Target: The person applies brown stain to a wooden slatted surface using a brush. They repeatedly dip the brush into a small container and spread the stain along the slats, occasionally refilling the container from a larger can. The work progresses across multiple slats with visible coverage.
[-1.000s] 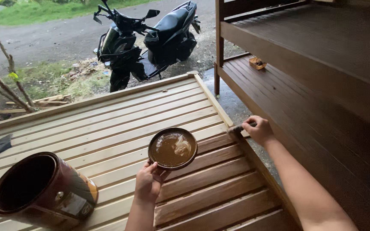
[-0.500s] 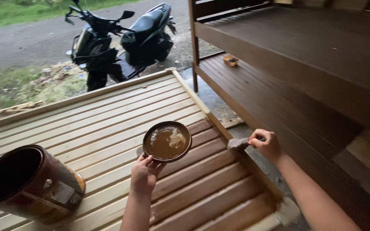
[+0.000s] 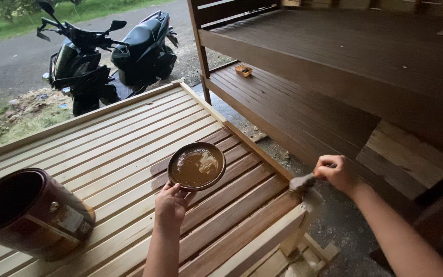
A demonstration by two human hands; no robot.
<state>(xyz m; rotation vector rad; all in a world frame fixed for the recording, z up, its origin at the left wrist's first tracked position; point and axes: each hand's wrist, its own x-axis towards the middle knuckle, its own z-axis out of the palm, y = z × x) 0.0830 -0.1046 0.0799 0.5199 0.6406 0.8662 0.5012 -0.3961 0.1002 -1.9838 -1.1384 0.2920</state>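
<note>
Gripping a brown dish [image 3: 196,166], left hand [image 3: 172,205]; right hand [image 3: 337,172] pinches a rag [image 3: 303,183] on the slatted panel [image 3: 129,149], paint can [image 3: 29,213] and scooter [image 3: 108,56] nearby

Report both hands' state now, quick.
Left hand: closed, holding the round lid of brown stain by its rim.
Right hand: closed on a rag.

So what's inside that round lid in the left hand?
The round lid, held by the left hand, contains a shallow pool of glossy brown liquid. The liquid covers the lid's bottom, so that cannot be seen.
</note>
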